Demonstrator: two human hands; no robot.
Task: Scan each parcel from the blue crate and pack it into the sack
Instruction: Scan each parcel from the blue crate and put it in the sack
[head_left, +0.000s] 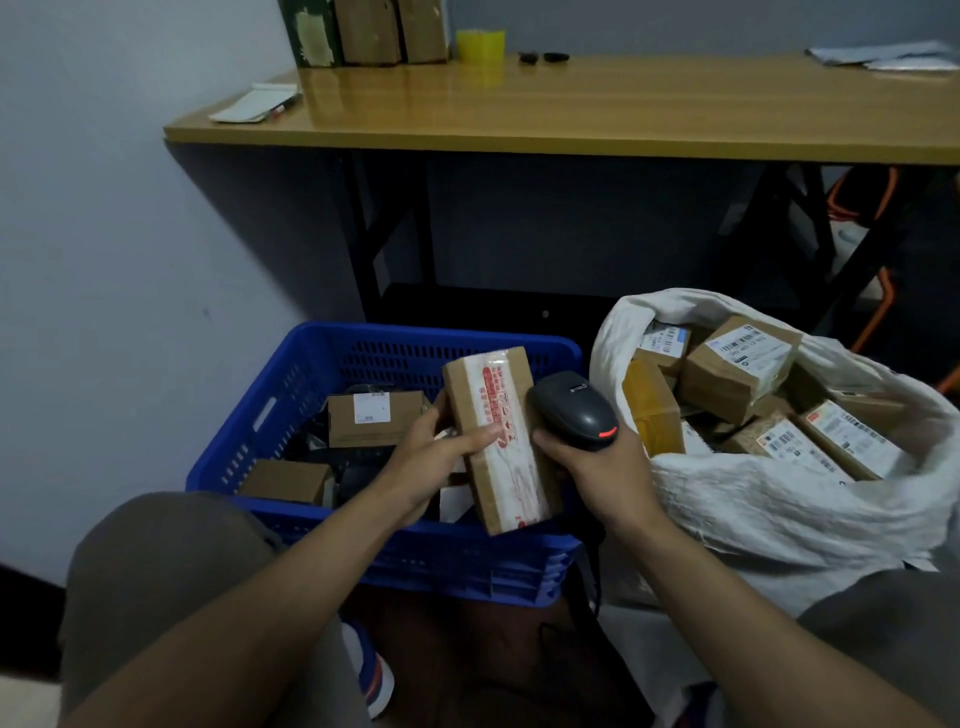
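Fingers (470, 435) of the left hand (426, 462) wrap the parcel (501, 415) over the crate (311, 353), right hand (602, 467) just beside them clutching the scanner (571, 408), sack (779, 519) further right; taped face shows no barcode, so the parcel likely wants turning first.

Dim, bluish light throughout, with no hard-edged shadows. The brightest patch is the glossy tabletop (623, 104), well beyond the left hand (431, 457), which carries a soft sheen and a yellow reflection. Beneath it lies near-black shadow. The white sack (779, 509) beside the right hand (597, 467) reads pale grey. A red light glows on the scanner (571, 410) in that hand. Print on the parcel (498, 441) in the left hand is soft. The table edge bows, and the forearms stretch wide below the hands
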